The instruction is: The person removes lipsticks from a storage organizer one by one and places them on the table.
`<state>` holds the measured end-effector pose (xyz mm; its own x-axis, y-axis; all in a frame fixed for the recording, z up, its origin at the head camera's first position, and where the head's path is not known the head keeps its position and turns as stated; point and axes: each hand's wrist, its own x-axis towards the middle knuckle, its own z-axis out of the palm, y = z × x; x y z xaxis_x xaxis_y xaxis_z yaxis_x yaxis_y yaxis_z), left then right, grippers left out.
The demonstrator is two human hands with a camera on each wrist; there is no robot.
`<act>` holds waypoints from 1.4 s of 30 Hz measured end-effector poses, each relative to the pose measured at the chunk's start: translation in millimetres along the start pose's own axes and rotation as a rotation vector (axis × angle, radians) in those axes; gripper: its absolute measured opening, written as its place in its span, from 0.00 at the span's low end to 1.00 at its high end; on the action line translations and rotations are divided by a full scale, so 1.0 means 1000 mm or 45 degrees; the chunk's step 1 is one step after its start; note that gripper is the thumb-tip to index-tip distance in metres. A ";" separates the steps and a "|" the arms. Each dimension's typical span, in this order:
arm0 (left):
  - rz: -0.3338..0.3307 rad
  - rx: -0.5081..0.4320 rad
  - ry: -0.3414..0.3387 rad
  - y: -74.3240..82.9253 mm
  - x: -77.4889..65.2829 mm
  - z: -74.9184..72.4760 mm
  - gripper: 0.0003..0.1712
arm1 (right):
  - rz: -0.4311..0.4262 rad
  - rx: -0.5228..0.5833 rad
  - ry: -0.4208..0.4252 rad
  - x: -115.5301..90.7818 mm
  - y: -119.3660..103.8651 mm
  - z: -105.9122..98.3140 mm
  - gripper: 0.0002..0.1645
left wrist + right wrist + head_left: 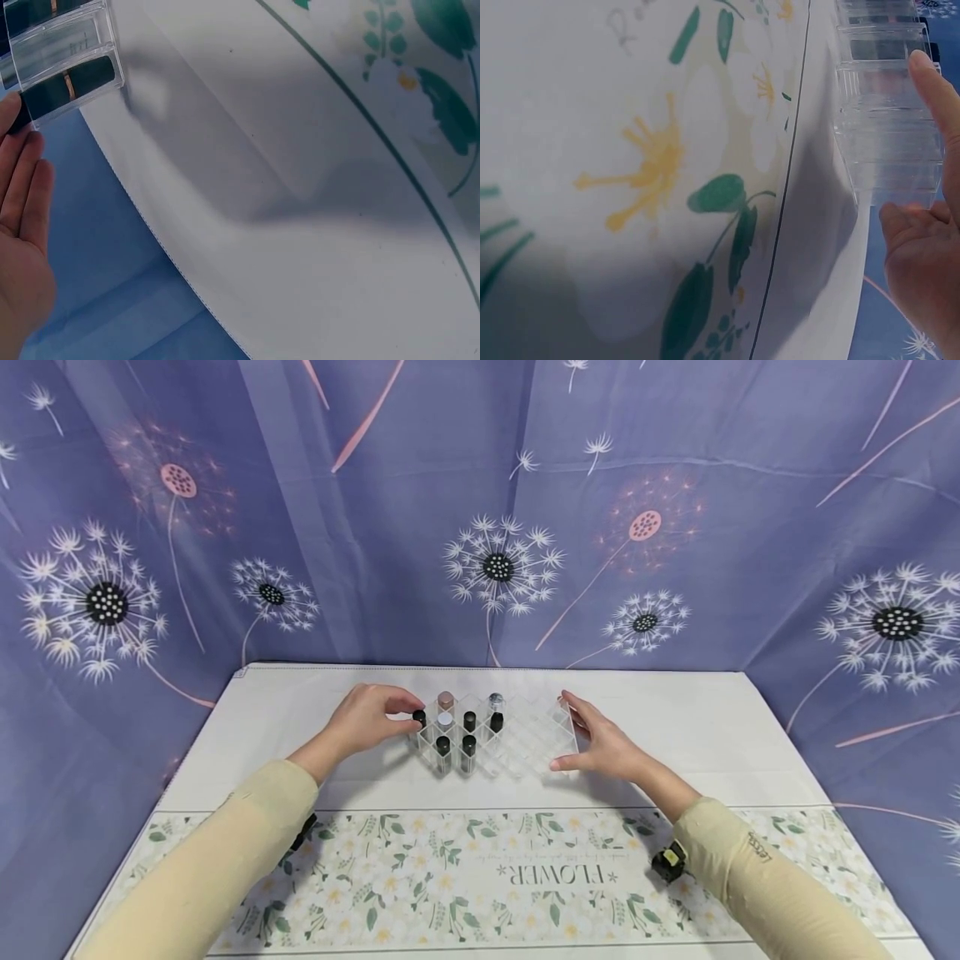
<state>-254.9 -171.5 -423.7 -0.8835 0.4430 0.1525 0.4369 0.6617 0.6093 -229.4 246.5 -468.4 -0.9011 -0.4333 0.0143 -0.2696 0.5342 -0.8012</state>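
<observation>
A clear lipstick organizer (525, 747) with diamond-shaped slots stands on the white part of the table. Several lipsticks are in its left half, most with black caps, such as one black-capped lipstick (443, 752) in the front row. My left hand (365, 717) pinches the black cap of the leftmost lipstick (67, 86), which sits in an end slot. Around the organizer's right end, my right hand (606, 745) holds on, thumb at the front corner and fingers at the back. The right wrist view shows the thumb lying along the clear wall (892, 142).
A floral runner (420, 877) with "FLOWER" lettering covers the front of the table. Black wrist devices (669, 862) are at both sleeves. A purple dandelion-print curtain (390, 543) hangs behind and along both sides.
</observation>
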 end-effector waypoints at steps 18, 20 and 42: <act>-0.002 -0.055 0.023 0.016 0.004 -0.025 0.18 | 0.019 -0.021 -0.004 0.001 0.002 -0.001 0.75; -0.002 -0.046 0.024 0.020 0.004 -0.030 0.18 | 0.009 -0.022 -0.005 0.000 0.002 -0.001 0.75; -0.043 0.027 0.007 0.038 -0.010 -0.075 0.18 | -0.023 0.050 0.011 0.001 0.006 0.002 0.74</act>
<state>-242.6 -196.6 -343.6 -0.8986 0.4171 0.1364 0.4105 0.6890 0.5973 -231.6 247.7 -474.0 -0.8991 -0.4364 0.0338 -0.2724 0.4974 -0.8236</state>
